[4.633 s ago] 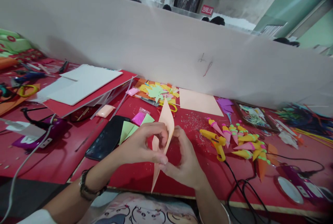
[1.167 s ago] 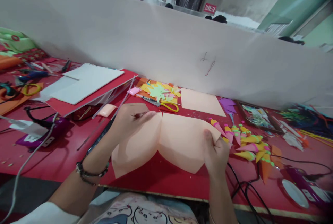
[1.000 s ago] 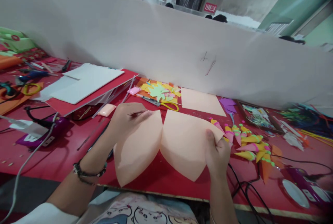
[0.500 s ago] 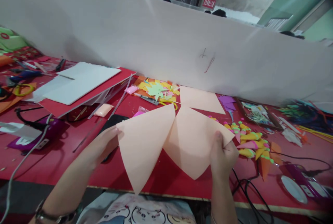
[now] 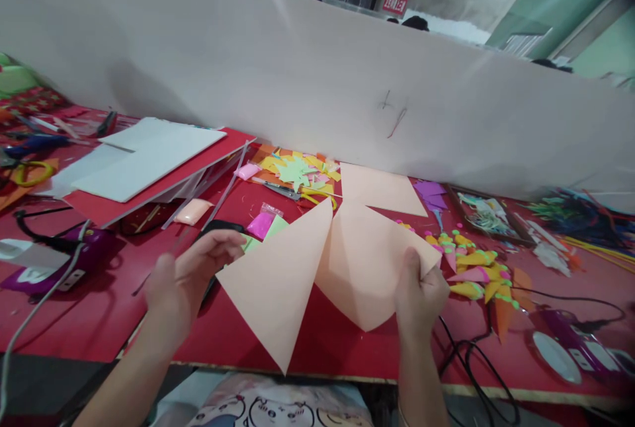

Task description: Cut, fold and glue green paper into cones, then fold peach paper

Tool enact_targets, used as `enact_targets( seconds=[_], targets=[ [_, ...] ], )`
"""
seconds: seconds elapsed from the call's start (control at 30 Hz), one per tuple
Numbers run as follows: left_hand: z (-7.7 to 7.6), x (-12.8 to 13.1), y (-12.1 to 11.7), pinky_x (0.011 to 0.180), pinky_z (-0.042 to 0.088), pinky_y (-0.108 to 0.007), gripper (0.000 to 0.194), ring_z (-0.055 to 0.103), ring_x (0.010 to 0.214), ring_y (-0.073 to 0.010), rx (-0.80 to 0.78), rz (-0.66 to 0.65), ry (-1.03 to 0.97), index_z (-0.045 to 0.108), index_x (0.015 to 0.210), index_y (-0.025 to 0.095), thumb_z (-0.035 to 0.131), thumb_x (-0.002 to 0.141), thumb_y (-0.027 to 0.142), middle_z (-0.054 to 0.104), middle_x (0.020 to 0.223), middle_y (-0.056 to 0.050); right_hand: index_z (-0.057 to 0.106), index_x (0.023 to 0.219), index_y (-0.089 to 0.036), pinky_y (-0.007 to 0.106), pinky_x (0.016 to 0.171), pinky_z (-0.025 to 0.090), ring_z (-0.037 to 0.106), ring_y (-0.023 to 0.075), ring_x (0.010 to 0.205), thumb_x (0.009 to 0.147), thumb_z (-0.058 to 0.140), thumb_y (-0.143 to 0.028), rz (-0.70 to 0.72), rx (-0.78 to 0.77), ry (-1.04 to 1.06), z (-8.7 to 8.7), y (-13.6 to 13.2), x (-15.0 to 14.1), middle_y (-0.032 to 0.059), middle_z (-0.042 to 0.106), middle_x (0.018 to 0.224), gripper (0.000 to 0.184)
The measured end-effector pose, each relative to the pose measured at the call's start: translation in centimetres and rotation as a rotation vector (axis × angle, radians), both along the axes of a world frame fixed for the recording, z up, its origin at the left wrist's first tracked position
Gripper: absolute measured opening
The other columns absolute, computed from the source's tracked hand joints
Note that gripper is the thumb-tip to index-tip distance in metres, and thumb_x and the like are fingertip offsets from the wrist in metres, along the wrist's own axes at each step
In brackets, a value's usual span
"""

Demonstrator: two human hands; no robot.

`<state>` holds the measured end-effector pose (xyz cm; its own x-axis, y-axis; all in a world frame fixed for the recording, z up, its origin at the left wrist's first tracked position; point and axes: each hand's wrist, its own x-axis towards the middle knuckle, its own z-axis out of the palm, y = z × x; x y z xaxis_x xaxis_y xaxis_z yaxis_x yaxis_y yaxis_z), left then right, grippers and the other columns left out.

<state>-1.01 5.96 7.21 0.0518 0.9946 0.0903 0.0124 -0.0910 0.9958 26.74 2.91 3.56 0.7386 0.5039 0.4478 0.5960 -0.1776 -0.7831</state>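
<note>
A large peach sheet of paper (image 5: 370,262), folded into two wing-like flaps that meet near the middle, hangs above the red table. My right hand (image 5: 421,291) pinches its right corner between thumb and fingers. My left hand (image 5: 191,275) is off the sheet, just left of the left flap, with its fingers parted and slightly curled. Behind the left flap, some green paper (image 5: 272,232) shows beside a bag of magenta clay (image 5: 260,222). A dark flat object beneath my left hand is mostly hidden.
White boards (image 5: 149,156) lie on a red board at left. Cut paper scraps (image 5: 297,172) and yellow-handled scissors (image 5: 317,197) lie behind the sheet. Small coloured cones (image 5: 481,268) are heaped at right, near black cables (image 5: 471,354). A purple device (image 5: 585,348) sits far right; a partition (image 5: 278,83) rises behind.
My left hand has let go of the sheet's left edge and moved left and away, its fingers parting. The left flap hangs free and has shifted slightly. My right hand keeps its hold.
</note>
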Motion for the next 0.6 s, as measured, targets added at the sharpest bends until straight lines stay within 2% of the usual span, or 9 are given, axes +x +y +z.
enact_targets(
  seconds=[0.03, 0.07, 0.13, 0.2, 0.27, 0.33, 0.5, 0.57, 0.6],
  targets=[
    [0.1, 0.0, -0.5, 0.053, 0.042, -0.026, 0.062, 0.054, 0.065, -0.0186, 0.044, -0.035, 0.031, 0.055, 0.080, 0.020, 0.029, 0.064, 0.074, 0.057, 0.074, -0.005, 0.061, 0.066, -0.012, 0.027, 0.051, 0.040, 0.058, 0.0202, 0.058, 0.074, 0.048, -0.046, 0.004, 0.000, -0.008, 0.1, 0.0, -0.2, 0.0095, 0.062, 0.061, 0.038],
    [0.2, 0.1, -0.9, 0.056, 0.042, -0.024, 0.051, 0.053, 0.069, -0.0179, 0.075, -0.056, 0.092, 0.055, 0.082, 0.021, 0.041, 0.065, 0.068, 0.057, 0.078, -0.004, 0.062, 0.067, -0.011, 0.027, 0.052, 0.041, 0.058, 0.0205, 0.059, 0.075, 0.048, -0.046, 0.015, 0.003, -0.019, 0.2, 0.1, -0.4, 0.0100, 0.063, 0.062, 0.038],
    [0.2, 0.3, -1.6, 0.058, 0.041, -0.021, 0.028, 0.051, 0.069, -0.0144, 0.101, -0.107, 0.245, 0.053, 0.082, 0.023, 0.054, 0.069, 0.049, 0.054, 0.076, 0.000, 0.063, 0.069, -0.011, 0.027, 0.054, 0.041, 0.059, 0.0211, 0.062, 0.076, 0.048, -0.044, 0.043, 0.015, -0.044, 0.3, 0.2, -0.8, 0.0110, 0.064, 0.065, 0.037],
    [0.0, 0.7, -1.8, 0.055, 0.037, -0.019, 0.016, 0.047, 0.062, -0.0114, 0.078, -0.160, 0.354, 0.051, 0.073, 0.021, 0.052, 0.075, 0.037, 0.049, 0.067, 0.002, 0.063, 0.071, -0.010, 0.028, 0.055, 0.042, 0.060, 0.0214, 0.063, 0.077, 0.047, -0.043, 0.059, 0.032, -0.058, 0.4, 0.3, -1.1, 0.0114, 0.064, 0.067, 0.037],
    [-0.3, 0.9, -1.6, 0.049, 0.033, -0.017, 0.023, 0.041, 0.055, -0.0093, 0.040, -0.157, 0.367, 0.047, 0.064, 0.019, 0.048, 0.079, 0.037, 0.042, 0.059, 0.003, 0.062, 0.068, -0.011, 0.027, 0.054, 0.041, 0.059, 0.0213, 0.062, 0.077, 0.047, -0.043, 0.052, 0.034, -0.067, 0.4, 0.3, -1.1, 0.0112, 0.064, 0.065, 0.037],
    [-0.6, 1.1, -1.2, 0.044, 0.028, -0.016, 0.027, 0.036, 0.050, -0.0076, 0.006, -0.047, 0.312, 0.046, 0.062, 0.018, 0.047, 0.079, 0.039, 0.037, 0.055, 0.004, 0.061, 0.066, -0.011, 0.027, 0.052, 0.040, 0.058, 0.0208, 0.059, 0.077, 0.046, -0.044, 0.032, 0.023, -0.075, 0.4, 0.3, -1.0, 0.0106, 0.063, 0.061, 0.038],
    [-1.8, 0.6, 0.9, 0.042, 0.028, -0.014, 0.024, 0.036, 0.048, -0.0061, 0.021, 0.352, 0.106, 0.051, 0.074, 0.019, 0.052, 0.076, 0.043, 0.042, 0.057, 0.005, 0.056, 0.058, -0.014, 0.026, 0.050, 0.038, 0.055, 0.0182, 0.054, 0.078, 0.044, -0.045, 0.061, 0.004, -0.102, 0.3, 0.5, -0.5, 0.0074, 0.058, 0.055, 0.039],
    [-2.3, 0.0, 2.0, 0.040, 0.027, -0.014, 0.024, 0.035, 0.046, -0.0057, 0.042, 0.393, 0.093, 0.053, 0.074, 0.018, 0.056, 0.073, 0.042, 0.041, 0.055, 0.006, 0.052, 0.054, -0.015, 0.025, 0.048, 0.036, 0.052, 0.0169, 0.051, 0.078, 0.043, -0.046, 0.070, -0.023, -0.124, 0.3, 0.6, -0.4, 0.0053, 0.055, 0.050, 0.040],
    [-2.5, -0.5, 2.5, 0.039, 0.027, -0.014, 0.024, 0.035, 0.045, -0.0057, 0.043, 0.367, 0.102, 0.054, 0.074, 0.018, 0.057, 0.072, 0.041, 0.041, 0.054, 0.006, 0.051, 0.053, -0.016, 0.025, 0.048, 0.035, 0.051, 0.0162, 0.050, 0.078, 0.043, -0.047, 0.069, -0.032, -0.133, 0.4, 0.6, -0.3, 0.0043, 0.053, 0.049, 0.040]
  ],
)
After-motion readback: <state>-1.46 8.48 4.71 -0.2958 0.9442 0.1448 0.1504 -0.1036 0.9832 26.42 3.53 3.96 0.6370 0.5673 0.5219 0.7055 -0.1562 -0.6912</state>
